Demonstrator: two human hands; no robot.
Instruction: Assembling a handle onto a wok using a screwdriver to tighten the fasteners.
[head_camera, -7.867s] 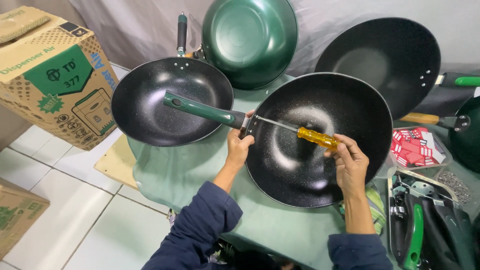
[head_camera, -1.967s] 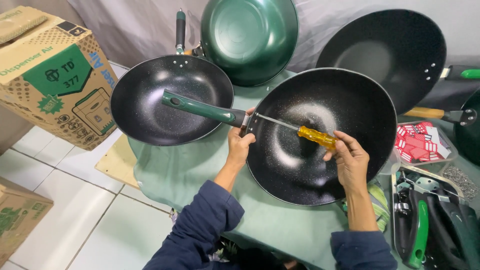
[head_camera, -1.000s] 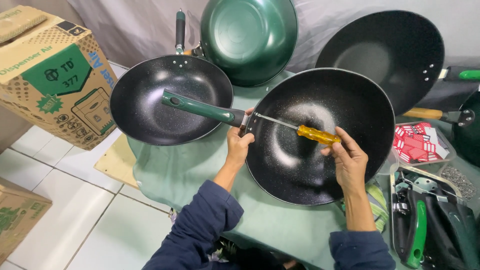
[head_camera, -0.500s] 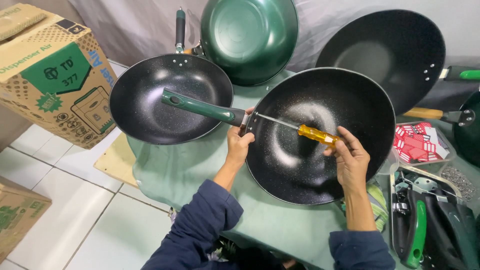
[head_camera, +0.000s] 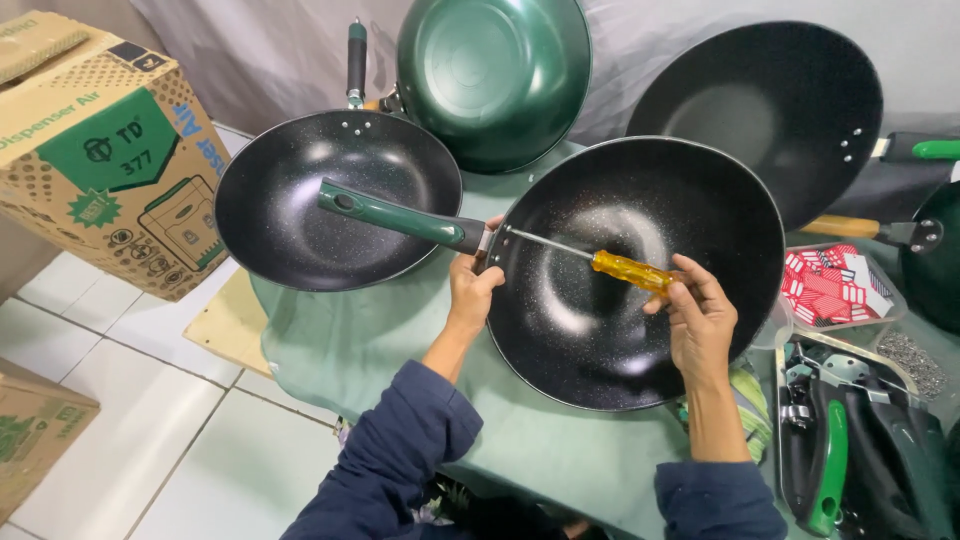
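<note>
Your left hand (head_camera: 472, 288) is closed around the rim of the big black wok (head_camera: 640, 270), right at the joint where its green handle (head_camera: 400, 213) meets the bowl. The wok lies near the middle of the green-covered tabletop (head_camera: 380, 340), with its near rim reaching toward the front edge, and the handle juts out over a second black wok (head_camera: 335, 195) at the table's left side.

Your right hand (head_camera: 700, 320) has its fingers curled snugly round the amber grip of a screwdriver (head_camera: 600, 260). The shaft runs across the bowl, and its tip sits at the handle joint, just beside your left thumb.

The wok looks like stiff sheet metal, broad and probably fairly heavy, and its round bottom will likely let it rock or spin on the cloth. So keep pinning the rim close to the joint, as you do now, not far out on the handle, where it would lever. The speckled coating looks smooth and may be slick under your fingers, and it could scratch if the tip slips off. The screwdriver is light and rigid; its plastic grip is the place to hold it.

A green wok (head_camera: 495, 80) and another black one (head_camera: 770, 110) lean at the back edge. At the right edge are a packet of red-and-white pieces (head_camera: 835, 285) and a tray of loose green handles (head_camera: 850, 450). A cardboard box (head_camera: 100, 150) stands on the floor to the left.
</note>
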